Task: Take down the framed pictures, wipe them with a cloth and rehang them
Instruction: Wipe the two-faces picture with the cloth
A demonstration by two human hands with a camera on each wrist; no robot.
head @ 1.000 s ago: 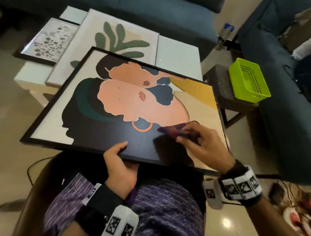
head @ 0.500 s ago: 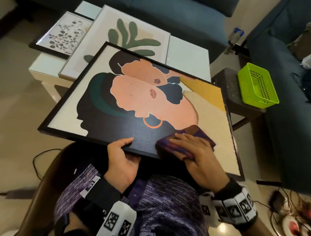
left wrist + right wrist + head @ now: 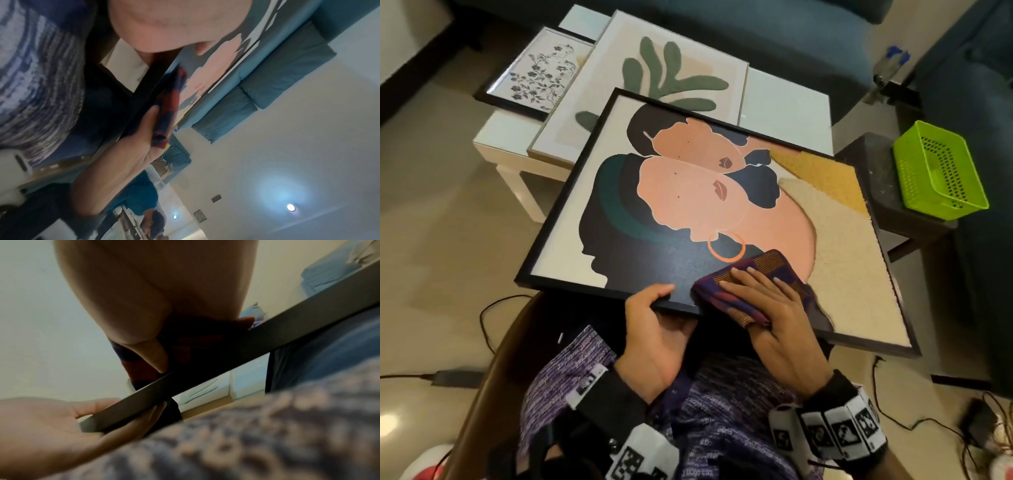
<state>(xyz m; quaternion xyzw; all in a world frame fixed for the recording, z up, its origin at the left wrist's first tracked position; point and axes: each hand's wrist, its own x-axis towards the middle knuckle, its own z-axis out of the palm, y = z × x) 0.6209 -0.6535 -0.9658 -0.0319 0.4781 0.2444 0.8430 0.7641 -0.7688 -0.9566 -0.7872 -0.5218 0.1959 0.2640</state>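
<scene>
Since a second ago your right hand (image 3: pixel 774 315) has drawn the cloth (image 3: pixel 753 284) back to the portrait picture's (image 3: pixel 688 205) near edge, fingers flat on it. Your left hand (image 3: pixel 654 329) grips that edge. Beyond it, two framed pictures (image 3: pixel 619 102) lie on the desk (image 3: pixel 787 102); a green basket (image 3: pixel 938 171) sits right of it.

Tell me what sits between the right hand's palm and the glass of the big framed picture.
The folded purple-and-red cloth lies between the right hand and the framed picture, flat fingers pressing it down; clearest in the head view.
</scene>
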